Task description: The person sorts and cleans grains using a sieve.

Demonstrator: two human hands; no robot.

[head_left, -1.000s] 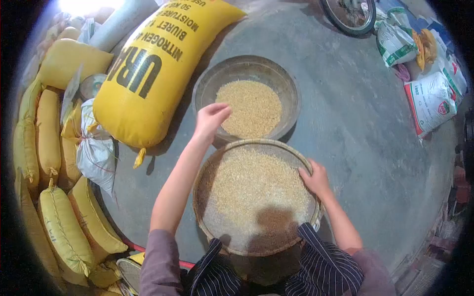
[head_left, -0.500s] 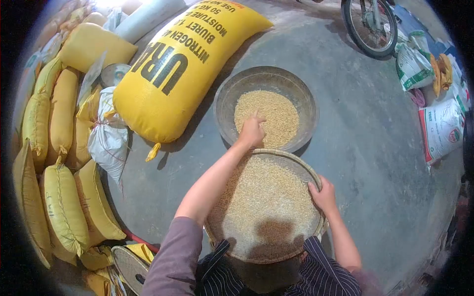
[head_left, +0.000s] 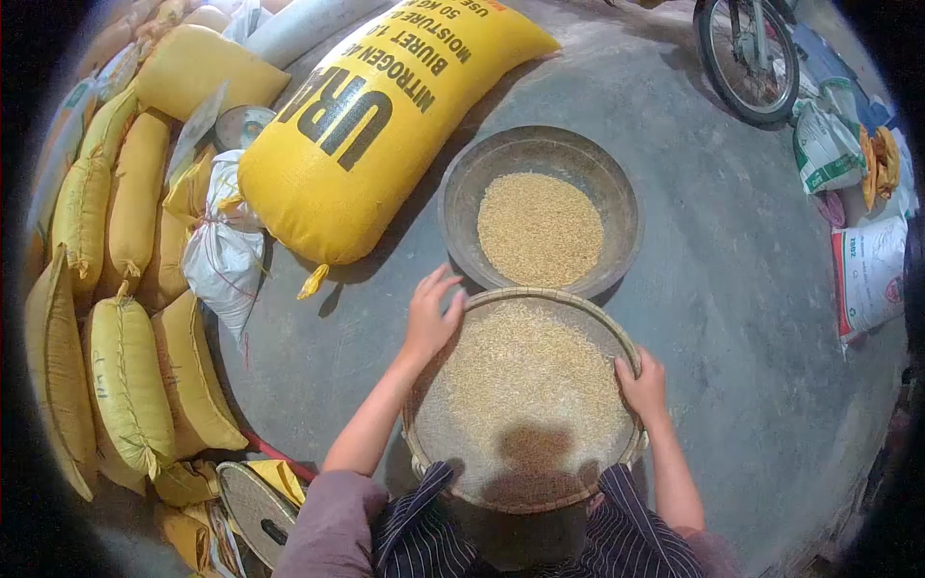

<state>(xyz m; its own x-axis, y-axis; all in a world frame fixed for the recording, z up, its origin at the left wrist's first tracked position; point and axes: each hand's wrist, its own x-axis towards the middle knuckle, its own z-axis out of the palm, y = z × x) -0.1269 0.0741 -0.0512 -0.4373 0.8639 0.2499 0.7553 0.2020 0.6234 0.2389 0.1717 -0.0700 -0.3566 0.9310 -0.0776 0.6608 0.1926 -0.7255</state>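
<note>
A round woven sieve (head_left: 416,455) with a rim rests at my lap, a layer of pale grain (head_left: 525,371) spread over its mesh. My right hand (head_left: 644,385) grips its right rim, thumb on the inside. At the upper left of that rim is my left hand (head_left: 433,313), fingers apart and holding nothing. Just beyond the sieve stands a wide metal basin (head_left: 617,197) on the floor, with a mound of golden grain (head_left: 541,229) in it. The sieve's far rim overlaps the basin's near edge in this view. A head-shaped shadow falls across the near part of the sieve.
A big yellow printed sack (head_left: 356,125) lies left of the basin. Stuffed yellow sacks (head_left: 125,385) line the left side, beside a tied white bag (head_left: 224,246). A lidded round basket (head_left: 255,515) sits lower left. A motorbike wheel (head_left: 750,58) and white bags (head_left: 870,275) are at the right.
My left hand has left the grain in the basin and come back left to the sieve's rim. My right hand keeps its hold. The whole view has shifted slightly.
</note>
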